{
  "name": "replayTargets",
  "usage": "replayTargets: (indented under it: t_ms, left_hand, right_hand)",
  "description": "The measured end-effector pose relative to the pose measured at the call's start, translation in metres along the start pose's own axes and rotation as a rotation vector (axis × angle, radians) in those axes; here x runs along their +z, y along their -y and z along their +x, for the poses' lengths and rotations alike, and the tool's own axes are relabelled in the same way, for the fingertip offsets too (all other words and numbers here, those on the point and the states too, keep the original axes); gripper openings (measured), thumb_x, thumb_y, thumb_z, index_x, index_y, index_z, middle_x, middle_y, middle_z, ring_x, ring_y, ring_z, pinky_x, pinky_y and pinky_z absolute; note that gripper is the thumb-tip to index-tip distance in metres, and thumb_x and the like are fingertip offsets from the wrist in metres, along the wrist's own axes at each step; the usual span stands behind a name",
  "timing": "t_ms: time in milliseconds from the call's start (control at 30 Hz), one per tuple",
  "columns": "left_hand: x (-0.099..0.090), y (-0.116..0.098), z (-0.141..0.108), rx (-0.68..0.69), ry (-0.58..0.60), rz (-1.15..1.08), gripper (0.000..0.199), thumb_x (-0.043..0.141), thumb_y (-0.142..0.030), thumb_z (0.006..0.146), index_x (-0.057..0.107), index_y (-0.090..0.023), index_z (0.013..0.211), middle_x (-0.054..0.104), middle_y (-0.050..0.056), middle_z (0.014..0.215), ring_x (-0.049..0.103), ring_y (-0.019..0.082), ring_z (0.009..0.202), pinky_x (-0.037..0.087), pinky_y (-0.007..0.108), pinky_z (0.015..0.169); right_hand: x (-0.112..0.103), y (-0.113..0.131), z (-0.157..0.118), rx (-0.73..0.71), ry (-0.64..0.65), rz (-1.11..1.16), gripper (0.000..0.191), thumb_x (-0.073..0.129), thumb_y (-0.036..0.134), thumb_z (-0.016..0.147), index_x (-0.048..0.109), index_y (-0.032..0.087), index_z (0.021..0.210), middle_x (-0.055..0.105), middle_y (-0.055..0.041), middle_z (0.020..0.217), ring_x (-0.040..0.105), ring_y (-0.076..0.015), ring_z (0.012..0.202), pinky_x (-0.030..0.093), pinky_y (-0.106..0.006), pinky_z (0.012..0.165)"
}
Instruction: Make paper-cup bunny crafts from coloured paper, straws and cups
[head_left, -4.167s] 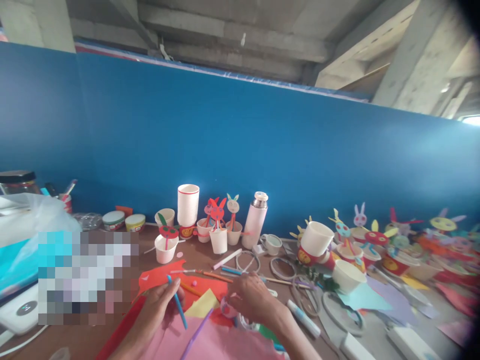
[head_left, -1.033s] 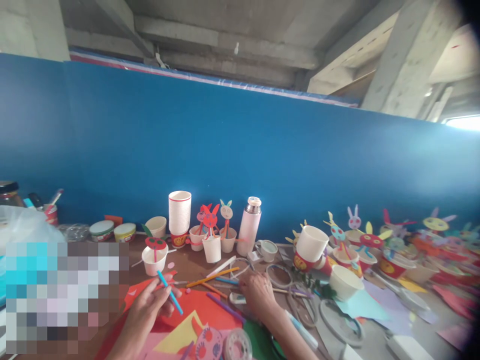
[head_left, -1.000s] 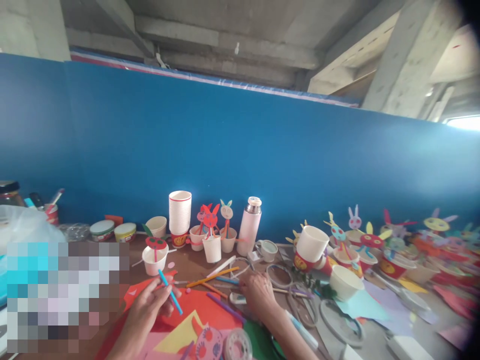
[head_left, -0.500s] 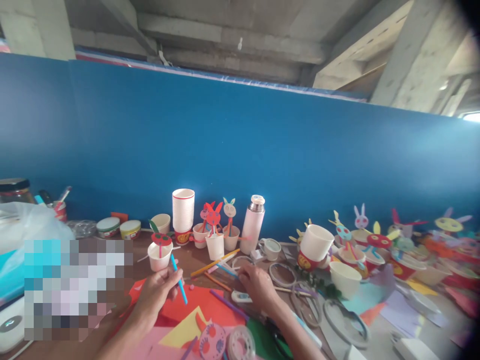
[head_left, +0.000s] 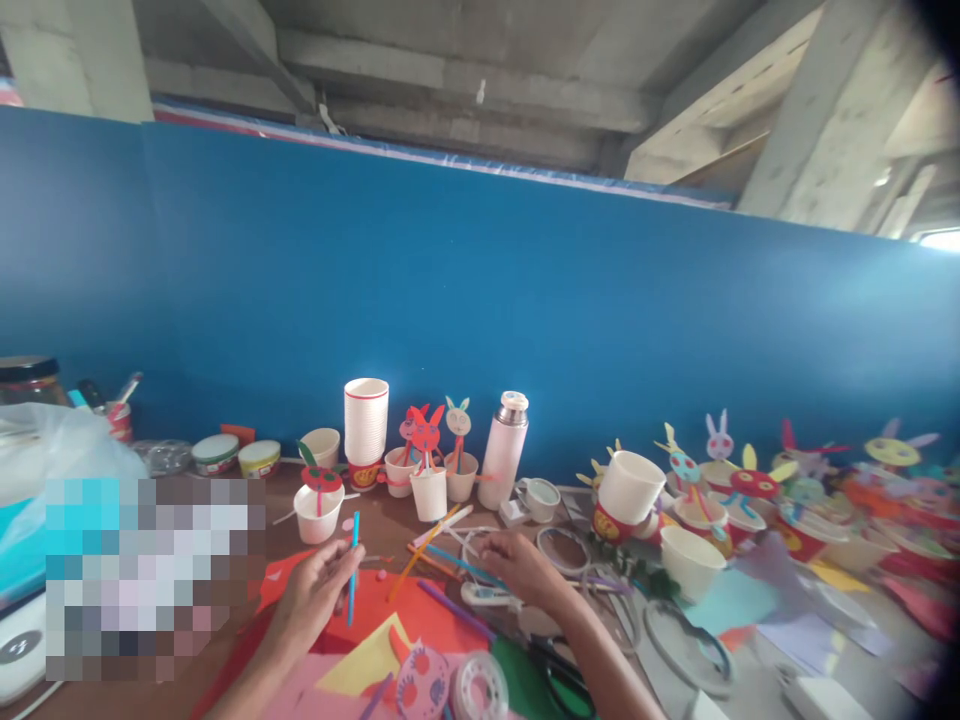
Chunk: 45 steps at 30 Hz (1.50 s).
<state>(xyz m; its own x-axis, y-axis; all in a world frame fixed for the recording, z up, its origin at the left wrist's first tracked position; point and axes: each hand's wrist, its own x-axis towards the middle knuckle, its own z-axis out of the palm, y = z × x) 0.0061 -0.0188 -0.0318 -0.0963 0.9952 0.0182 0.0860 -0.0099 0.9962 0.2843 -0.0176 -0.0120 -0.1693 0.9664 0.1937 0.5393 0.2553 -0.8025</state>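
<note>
My left hand [head_left: 321,585] is closed on a blue strip [head_left: 354,570], which stands nearly upright between thumb and fingers over red paper [head_left: 382,610]. To the right, my right hand [head_left: 517,562] has its fingers bent down at the end of another blue strip [head_left: 469,566] lying on the table; whether it grips the strip is unclear. Orange [head_left: 421,555] and purple [head_left: 454,612] strips lie between the hands. Below are a yellow paper piece [head_left: 364,655], a pink paper face [head_left: 422,680] and a tape roll [head_left: 481,688].
Behind the hands stand a cup stack [head_left: 367,425], a pink flask [head_left: 502,455] and a white cup [head_left: 430,494] with a red rabbit figure. Black scissors [head_left: 562,680] lie by my right forearm. More cups and paper figures crowd the right side.
The blue strip in my left hand has turned more upright and moved slightly left and down. My right hand has shifted slightly, and the orange strip beside it has swung to a steeper angle.
</note>
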Motion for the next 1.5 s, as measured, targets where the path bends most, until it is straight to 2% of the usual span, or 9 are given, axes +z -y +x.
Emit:
replayTargets:
  t_ms: [333, 467, 567, 633, 767, 967, 1167, 1333, 1500]
  left_hand:
    - [0.002, -0.001, -0.007, 0.074, 0.032, 0.060, 0.058, 0.066, -0.047, 0.065, 0.056, -0.015, 0.113, 0.056, -0.007, 0.050, 0.047, 0.013, 0.045, 0.036, 0.021, 0.045]
    - [0.000, 0.018, 0.001, 0.145, -0.058, 0.210, 0.045, 0.061, -0.049, 0.070, 0.066, -0.016, 0.099, 0.068, 0.002, 0.070, 0.054, 0.016, 0.051, 0.043, 0.025, 0.051]
    - [-0.001, 0.017, 0.002, 0.246, -0.060, 0.267, 0.032, 0.061, -0.048, 0.070, 0.070, -0.021, 0.084, 0.069, 0.007, 0.092, 0.063, 0.021, 0.078, 0.048, 0.026, 0.070]
    - [0.001, 0.009, -0.003, 0.271, -0.015, 0.248, 0.029, 0.059, -0.048, 0.072, 0.070, -0.021, 0.077, 0.069, 0.006, 0.087, 0.062, 0.021, 0.083, 0.047, 0.026, 0.075]
    - [0.015, -0.008, -0.018, -0.008, 0.238, 0.080, 0.041, 0.051, -0.054, 0.079, 0.067, -0.017, 0.074, 0.058, 0.000, 0.056, 0.047, 0.011, 0.044, 0.034, 0.021, 0.041]
    - [0.026, -0.004, -0.026, -0.056, 0.426, -0.204, 0.028, 0.063, -0.042, 0.077, 0.066, -0.015, 0.083, 0.058, 0.000, 0.066, 0.052, 0.012, 0.058, 0.039, 0.018, 0.044]
    - [0.029, -0.010, -0.032, -0.072, 0.519, -0.295, 0.026, 0.067, -0.039, 0.073, 0.066, -0.018, 0.089, 0.061, 0.001, 0.075, 0.054, 0.015, 0.065, 0.044, 0.022, 0.048]
    - [0.031, -0.009, -0.032, -0.109, 0.358, -0.268, 0.028, 0.068, -0.043, 0.072, 0.064, -0.016, 0.076, 0.058, -0.002, 0.059, 0.051, 0.011, 0.052, 0.041, 0.020, 0.046]
    - [0.026, -0.003, -0.024, -0.143, 0.263, -0.398, 0.026, 0.068, -0.039, 0.072, 0.061, -0.014, 0.071, 0.059, -0.002, 0.057, 0.051, 0.009, 0.049, 0.039, 0.018, 0.042]
  right_hand:
    - [0.014, 0.015, -0.006, 0.121, 0.237, 0.525, 0.017, 0.057, 0.031, 0.072, 0.056, 0.015, 0.067, 0.045, 0.0067, 0.052, 0.032, -0.0053, 0.045, 0.025, -0.016, 0.045]
    - [0.024, 0.019, -0.009, 0.173, 0.290, 0.648, 0.023, 0.060, 0.038, 0.070, 0.053, 0.016, 0.069, 0.047, 0.0049, 0.057, 0.035, -0.0060, 0.046, 0.028, -0.017, 0.045]
    - [0.031, 0.020, -0.007, 0.185, 0.291, 0.677, 0.024, 0.061, 0.039, 0.069, 0.050, 0.017, 0.069, 0.047, 0.0044, 0.057, 0.037, -0.0069, 0.046, 0.029, -0.018, 0.044]
    - [0.037, 0.022, -0.007, 0.167, 0.259, 0.661, 0.022, 0.060, 0.037, 0.069, 0.050, 0.017, 0.069, 0.046, 0.0054, 0.055, 0.035, -0.0068, 0.045, 0.028, -0.019, 0.044]
    - [0.052, 0.037, -0.012, 0.085, 0.135, 0.582, 0.008, 0.056, 0.023, 0.070, 0.051, 0.018, 0.068, 0.046, 0.0061, 0.057, 0.037, -0.0075, 0.050, 0.029, -0.020, 0.050]
    - [0.073, 0.056, -0.033, -0.156, -0.023, -0.013, 0.016, 0.053, 0.005, 0.071, 0.061, 0.019, 0.070, 0.060, 0.0033, 0.067, 0.051, -0.0108, 0.065, 0.032, -0.021, 0.062]
    - [0.074, 0.063, -0.038, -0.157, -0.056, -0.135, 0.011, 0.059, 0.011, 0.076, 0.064, 0.020, 0.073, 0.065, 0.0017, 0.072, 0.057, -0.0122, 0.070, 0.034, -0.020, 0.064]
    - [0.072, 0.067, -0.037, -0.156, 0.013, 0.052, 0.021, 0.053, 0.006, 0.075, 0.067, 0.020, 0.074, 0.066, 0.0028, 0.071, 0.057, -0.0106, 0.065, 0.036, -0.018, 0.061]
    - [0.064, 0.048, -0.024, -0.005, -0.081, 0.312, 0.019, 0.048, 0.013, 0.078, 0.067, 0.017, 0.078, 0.063, 0.0012, 0.064, 0.054, -0.0118, 0.058, 0.037, -0.019, 0.055]
